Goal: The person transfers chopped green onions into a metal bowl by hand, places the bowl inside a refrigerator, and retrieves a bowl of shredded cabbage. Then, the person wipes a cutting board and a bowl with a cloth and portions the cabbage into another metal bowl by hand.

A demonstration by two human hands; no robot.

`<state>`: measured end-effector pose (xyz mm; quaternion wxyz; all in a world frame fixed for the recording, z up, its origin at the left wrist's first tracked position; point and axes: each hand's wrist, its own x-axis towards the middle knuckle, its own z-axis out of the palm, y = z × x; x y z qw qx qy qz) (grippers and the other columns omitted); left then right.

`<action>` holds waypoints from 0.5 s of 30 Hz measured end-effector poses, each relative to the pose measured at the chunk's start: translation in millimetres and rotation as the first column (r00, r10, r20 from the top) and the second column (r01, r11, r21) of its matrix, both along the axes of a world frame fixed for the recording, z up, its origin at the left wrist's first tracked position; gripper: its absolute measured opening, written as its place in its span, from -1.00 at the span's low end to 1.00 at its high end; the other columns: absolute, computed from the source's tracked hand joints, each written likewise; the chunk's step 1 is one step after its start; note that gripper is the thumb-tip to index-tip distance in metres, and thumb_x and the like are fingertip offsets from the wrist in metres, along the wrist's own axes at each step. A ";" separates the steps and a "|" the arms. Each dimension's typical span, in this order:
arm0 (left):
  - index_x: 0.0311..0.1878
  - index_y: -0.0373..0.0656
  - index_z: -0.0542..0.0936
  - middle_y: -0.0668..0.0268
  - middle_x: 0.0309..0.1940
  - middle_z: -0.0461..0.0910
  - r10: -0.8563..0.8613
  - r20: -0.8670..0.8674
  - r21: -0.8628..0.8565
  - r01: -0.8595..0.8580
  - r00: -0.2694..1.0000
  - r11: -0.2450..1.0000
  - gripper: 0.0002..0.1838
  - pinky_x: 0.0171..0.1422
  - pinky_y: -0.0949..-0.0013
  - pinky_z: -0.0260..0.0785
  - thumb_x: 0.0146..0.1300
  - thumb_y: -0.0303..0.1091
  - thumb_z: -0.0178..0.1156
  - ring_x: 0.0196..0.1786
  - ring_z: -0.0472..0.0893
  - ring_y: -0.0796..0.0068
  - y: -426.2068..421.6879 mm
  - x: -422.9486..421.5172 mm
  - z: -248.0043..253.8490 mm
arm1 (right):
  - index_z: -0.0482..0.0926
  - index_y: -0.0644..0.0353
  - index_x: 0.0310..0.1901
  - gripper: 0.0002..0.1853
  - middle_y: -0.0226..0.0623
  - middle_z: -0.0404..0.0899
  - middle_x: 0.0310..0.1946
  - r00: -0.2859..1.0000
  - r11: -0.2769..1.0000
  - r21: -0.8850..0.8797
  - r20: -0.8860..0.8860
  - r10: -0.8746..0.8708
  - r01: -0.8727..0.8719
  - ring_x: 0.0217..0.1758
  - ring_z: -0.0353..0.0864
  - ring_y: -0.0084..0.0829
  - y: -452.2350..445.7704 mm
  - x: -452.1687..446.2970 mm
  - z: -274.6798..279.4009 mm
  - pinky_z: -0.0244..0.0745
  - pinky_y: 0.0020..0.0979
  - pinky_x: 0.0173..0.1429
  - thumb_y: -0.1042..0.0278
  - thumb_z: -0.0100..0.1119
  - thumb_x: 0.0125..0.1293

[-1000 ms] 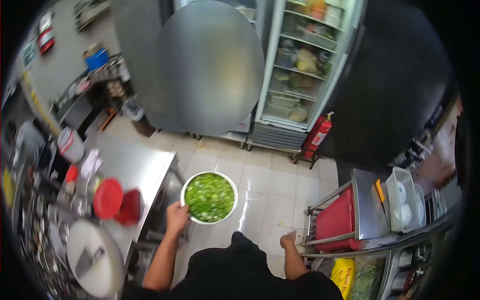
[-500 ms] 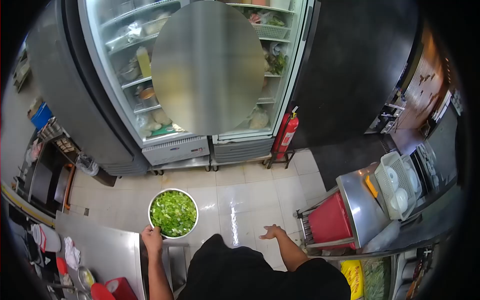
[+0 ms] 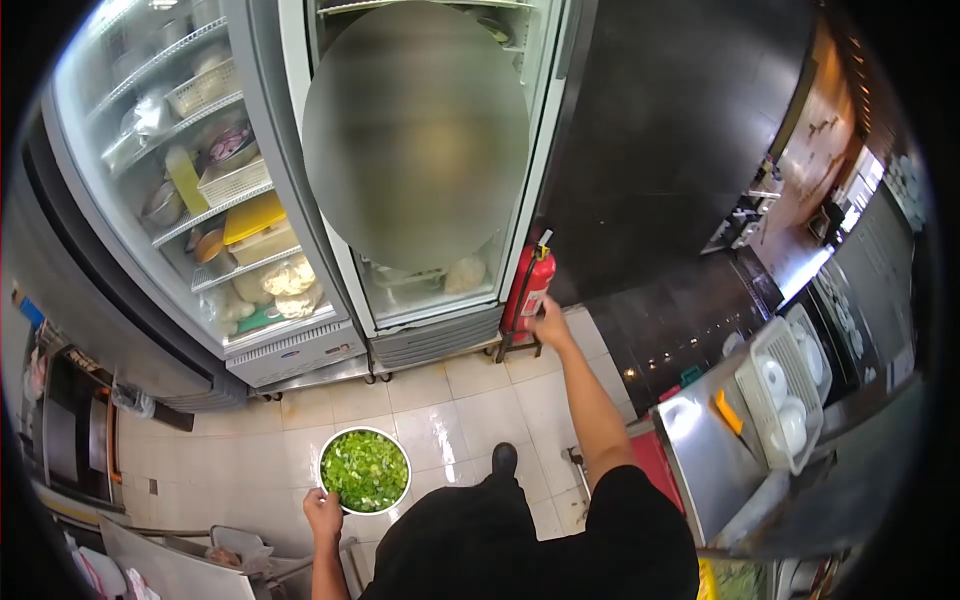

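A round white-rimmed bowl (image 3: pixel 408 484) full of chopped green leafy vegetables (image 3: pixel 364 470) is held low on my left side. My left hand (image 3: pixel 323 513) grips its near-left rim. On the other side my right arm stretches forward, and my right hand (image 3: pixel 546 325) is empty with its fingers apart. In the view it overlaps the lower part of a red fire extinguisher (image 3: pixel 531 280); whether it touches it I cannot tell. Just left of that stands a glass-door fridge (image 3: pixel 440 318), its upper middle hidden by a blurred disc.
A second glass-door fridge (image 3: pixel 292 352) with stocked shelves stands to the left. At right, a steel table (image 3: pixel 700 440) carries a yellow-handled knife (image 3: pixel 728 410) and a white dish basket (image 3: pixel 752 385) with bowls. A steel counter (image 3: pixel 160 560) is at lower left.
My right hand has reached forward and up, towards the fridge and extinguisher. The bowl, still in my left hand, sits slightly lower and further right in view. My viewpoint has shifted towards the fridges.
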<state>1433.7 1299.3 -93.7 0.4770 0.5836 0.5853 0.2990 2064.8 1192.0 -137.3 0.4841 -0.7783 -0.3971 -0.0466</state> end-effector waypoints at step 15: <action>-0.48 -0.39 0.54 0.34 -0.57 0.52 0.451 0.138 -0.067 -0.446 0.882 0.893 -0.92 -0.48 0.47 0.22 0.03 -0.57 0.10 -0.55 0.42 0.62 -144.3 166.6 -22.0 | 0.53 0.37 0.06 -0.34 -0.28 0.61 -0.16 0.894 0.954 0.296 -0.415 0.167 -0.041 -0.08 0.51 -0.50 161.8 223.8 162.8 0.40 -0.44 0.07 -0.20 0.16 0.31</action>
